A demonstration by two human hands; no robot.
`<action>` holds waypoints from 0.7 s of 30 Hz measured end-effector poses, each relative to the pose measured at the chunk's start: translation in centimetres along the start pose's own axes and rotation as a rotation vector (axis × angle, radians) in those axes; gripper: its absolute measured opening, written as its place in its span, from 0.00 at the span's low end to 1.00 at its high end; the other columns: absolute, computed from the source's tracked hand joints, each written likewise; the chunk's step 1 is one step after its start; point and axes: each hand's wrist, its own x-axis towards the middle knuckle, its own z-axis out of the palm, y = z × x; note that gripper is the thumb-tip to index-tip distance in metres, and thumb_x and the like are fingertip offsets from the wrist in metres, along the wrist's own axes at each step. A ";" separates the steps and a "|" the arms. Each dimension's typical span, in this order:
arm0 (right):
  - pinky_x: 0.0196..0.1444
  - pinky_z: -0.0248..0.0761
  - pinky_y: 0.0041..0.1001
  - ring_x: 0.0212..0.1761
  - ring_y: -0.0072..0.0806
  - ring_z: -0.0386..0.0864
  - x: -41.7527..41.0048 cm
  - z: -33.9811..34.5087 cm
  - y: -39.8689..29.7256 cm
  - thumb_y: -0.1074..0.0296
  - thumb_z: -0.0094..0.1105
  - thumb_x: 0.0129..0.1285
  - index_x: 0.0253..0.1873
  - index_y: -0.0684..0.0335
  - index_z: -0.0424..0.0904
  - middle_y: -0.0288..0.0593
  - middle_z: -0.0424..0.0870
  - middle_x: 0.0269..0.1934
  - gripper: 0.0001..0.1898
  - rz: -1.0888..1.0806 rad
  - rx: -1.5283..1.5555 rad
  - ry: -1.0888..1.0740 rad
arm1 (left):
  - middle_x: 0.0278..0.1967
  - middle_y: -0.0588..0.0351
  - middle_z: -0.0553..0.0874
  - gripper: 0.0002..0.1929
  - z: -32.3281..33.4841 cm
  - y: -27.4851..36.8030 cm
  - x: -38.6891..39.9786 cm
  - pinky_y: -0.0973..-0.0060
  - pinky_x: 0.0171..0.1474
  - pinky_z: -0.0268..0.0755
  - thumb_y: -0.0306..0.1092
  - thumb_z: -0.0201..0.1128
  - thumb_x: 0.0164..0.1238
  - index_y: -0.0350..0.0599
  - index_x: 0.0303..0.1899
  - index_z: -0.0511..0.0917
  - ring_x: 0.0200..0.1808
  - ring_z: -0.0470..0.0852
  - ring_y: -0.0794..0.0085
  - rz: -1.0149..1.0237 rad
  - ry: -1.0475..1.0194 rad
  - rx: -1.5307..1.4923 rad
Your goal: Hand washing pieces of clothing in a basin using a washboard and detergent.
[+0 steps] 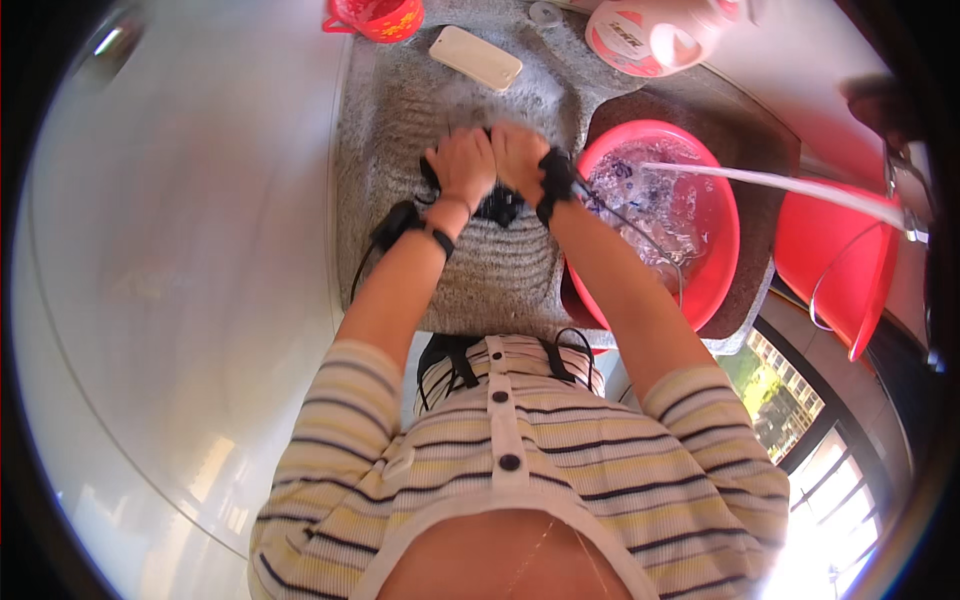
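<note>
My left hand (463, 166) and my right hand (521, 161) are side by side over the ridged stone washboard (510, 262), fingers curled down. A small dark wet item (499, 208), perhaps cloth, shows between and below them; both hands seem to press on it, though the fingertips are hidden. Black straps with cables sit on both wrists. Beyond the hands lies a pale bar of soap or similar flat block (475, 58). To the right, a red plastic basin (724, 247) holds water and whitish cloth with blue marks, while a water stream (780, 182) pours into it.
A red cup (390, 21) with yellow flowers stands at the far left corner of the stone sink. A pink-and-white detergent jug (637, 37) is at the far right. A red bucket (832, 255) with a wire handle is beyond the basin. A white wall (180, 225) bounds the left.
</note>
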 end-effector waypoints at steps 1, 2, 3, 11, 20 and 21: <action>0.49 0.63 0.48 0.45 0.49 0.74 0.9 -0.2 -1.0 0.61 0.44 0.58 0.36 0.60 0.76 0.51 0.78 0.39 0.12 0.019 -0.079 0.220 | 0.40 0.50 0.79 0.13 0.7 -0.4 0.7 0.55 0.49 0.57 0.41 0.43 0.64 0.47 0.33 0.75 0.47 0.73 0.56 -0.005 0.021 0.005; 0.49 0.63 0.49 0.46 0.50 0.73 1.2 -0.7 -1.7 0.59 0.45 0.59 0.40 0.59 0.76 0.52 0.77 0.43 0.13 0.018 -0.150 0.352 | 0.43 0.49 0.78 0.15 2.3 -0.9 1.9 0.52 0.51 0.56 0.43 0.44 0.64 0.45 0.36 0.75 0.50 0.72 0.55 -0.020 0.348 0.016; 0.50 0.62 0.50 0.48 0.52 0.71 1.2 -1.0 -2.1 0.58 0.45 0.59 0.44 0.58 0.77 0.53 0.75 0.46 0.15 0.024 -0.217 0.480 | 0.47 0.48 0.77 0.17 3.7 -1.3 2.5 0.50 0.53 0.55 0.46 0.44 0.65 0.44 0.39 0.74 0.53 0.70 0.54 -0.036 0.667 0.026; 0.59 0.48 0.50 0.56 0.47 0.66 -9.2 -4.9 -5.3 0.54 0.55 0.58 0.40 0.57 0.78 0.43 0.76 0.48 0.14 0.209 0.463 -0.169 | 0.42 0.48 0.75 0.13 0.9 -4.4 -9.4 0.56 0.62 0.52 0.42 0.49 0.67 0.42 0.38 0.74 0.53 0.67 0.54 0.187 0.207 -0.649; 0.40 0.61 0.38 0.34 0.44 0.70 -11.3 -1.1 -5.6 0.65 0.49 0.55 0.29 0.61 0.75 0.44 0.73 0.26 0.08 -0.193 0.157 0.308 | 0.30 0.54 0.76 0.13 3.2 -4.7 -9.6 0.61 0.46 0.59 0.37 0.46 0.62 0.42 0.27 0.75 0.37 0.71 0.58 0.333 0.320 -0.507; 0.40 0.61 0.38 0.34 0.44 0.70 -10.5 -1.3 -4.9 0.65 0.49 0.55 0.29 0.61 0.75 0.44 0.73 0.26 0.08 -0.181 0.155 0.308 | 0.28 0.54 0.76 0.13 3.2 -5.0 -8.9 0.62 0.42 0.58 0.38 0.45 0.62 0.42 0.27 0.75 0.35 0.70 0.58 0.400 0.284 -0.480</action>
